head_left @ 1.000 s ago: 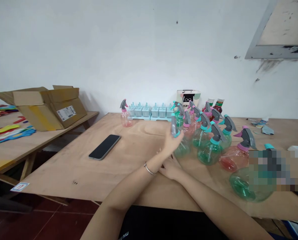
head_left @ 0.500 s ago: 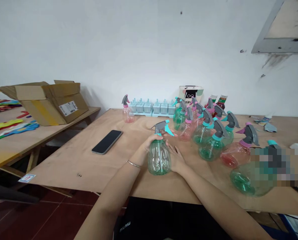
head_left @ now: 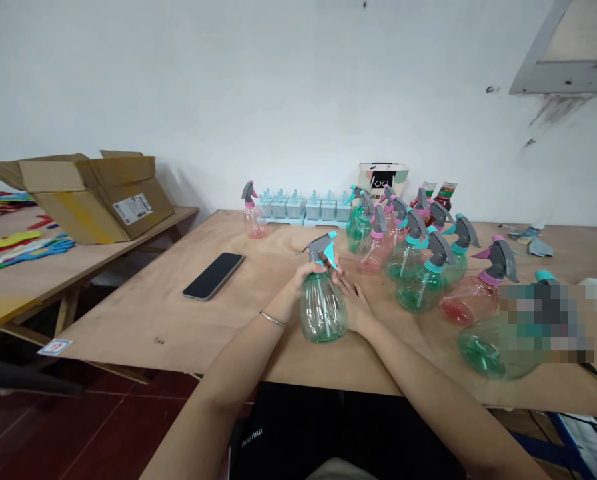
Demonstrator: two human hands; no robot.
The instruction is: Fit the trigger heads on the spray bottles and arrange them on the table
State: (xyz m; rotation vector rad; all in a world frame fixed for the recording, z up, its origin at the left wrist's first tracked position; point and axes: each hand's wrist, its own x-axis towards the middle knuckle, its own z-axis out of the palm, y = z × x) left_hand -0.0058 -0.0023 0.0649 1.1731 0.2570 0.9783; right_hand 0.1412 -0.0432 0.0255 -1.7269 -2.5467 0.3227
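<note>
A clear green spray bottle point(head_left: 324, 310) with a grey head and turquoise trigger stands near the front edge of the table, tilted slightly to the left. My left hand point(head_left: 305, 275) is closed around its neck, just below the collar. Against the bottle's right side rests my right hand point(head_left: 355, 303); some of its fingers reach behind the bottle and are partly hidden. To the right stand several green and pink spray bottles, the nearest upright one a green bottle point(head_left: 421, 290). A pink spray bottle point(head_left: 255, 223) stands apart at the back left.
A black phone point(head_left: 214, 277) lies left of my hands. Light-blue popsicle molds point(head_left: 303, 212) line the back by the wall. An open cardboard box point(head_left: 103, 200) and colourful gloves point(head_left: 38, 252) are on the left table. A blurred patch covers part of a tilted green bottle point(head_left: 483, 350) at right.
The spray bottle in my hands has gone from upright to a slight tilt, its trigger swinging toward my right hand's fingers. The whole view has shifted a little.
</note>
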